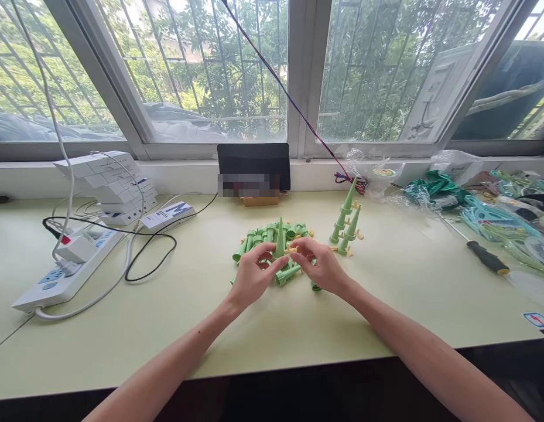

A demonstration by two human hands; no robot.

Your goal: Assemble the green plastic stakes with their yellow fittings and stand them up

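Note:
My left hand (253,274) is closed around a green plant watering spike (280,237), which points upward. At its side, the fingertips of my right hand (321,265) pinch a small yellow valve (291,249). Whether the valve is seated in the spike cannot be made out. Behind and under both hands lies a pile of green watering spikes (253,239) with yellow pieces among them, partly hidden by my fingers. To the right stand two upright stacks of nested spikes, a taller stack (341,221) and a shorter stack (352,225), with yellow valves sticking out.
On the left are a white power strip (74,275), looped cables and stacked white boxes (117,187). A dark screen (254,161) stands at the back by the window. Plastic bags (436,190) and a screwdriver (486,258) lie on the right. The table edge runs below my forearms.

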